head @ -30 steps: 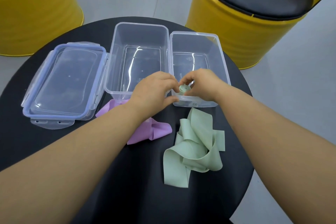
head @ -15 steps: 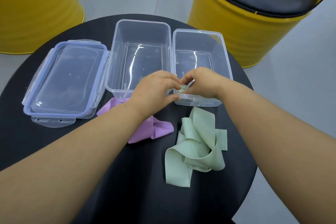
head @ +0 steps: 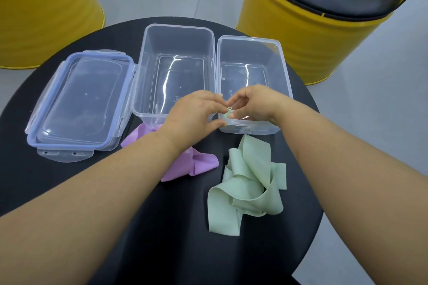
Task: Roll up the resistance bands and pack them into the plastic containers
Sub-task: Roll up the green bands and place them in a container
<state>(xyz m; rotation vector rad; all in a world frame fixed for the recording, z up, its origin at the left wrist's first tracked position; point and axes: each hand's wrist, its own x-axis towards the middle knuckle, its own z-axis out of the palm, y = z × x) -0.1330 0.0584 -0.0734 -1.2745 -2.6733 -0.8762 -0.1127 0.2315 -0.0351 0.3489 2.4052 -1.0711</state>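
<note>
At far left, a clear lid (head: 78,104) with a blue seal is lying flat on the round black table (head: 69,192), just beside the larger plastic container (head: 178,39). That container is standing upright and open. A purple band (head: 196,165) is lying crumpled in front of it, partly under the left forearm. The left hand (head: 194,115) is hovering at the container's near right corner, fingers curled, with thumb and fingertips pinching the small rolled end (head: 229,113) of the green band (head: 250,183). The right hand (head: 254,104) is meeting it from the other side, fingers curled and pinching the same roll, above the near edge of the smaller plastic container (head: 252,53). The two containers are standing side by side, touching or nearly so. The unrolled length of the green band is lying in loose folds on the table, in front of the smaller container.
</note>
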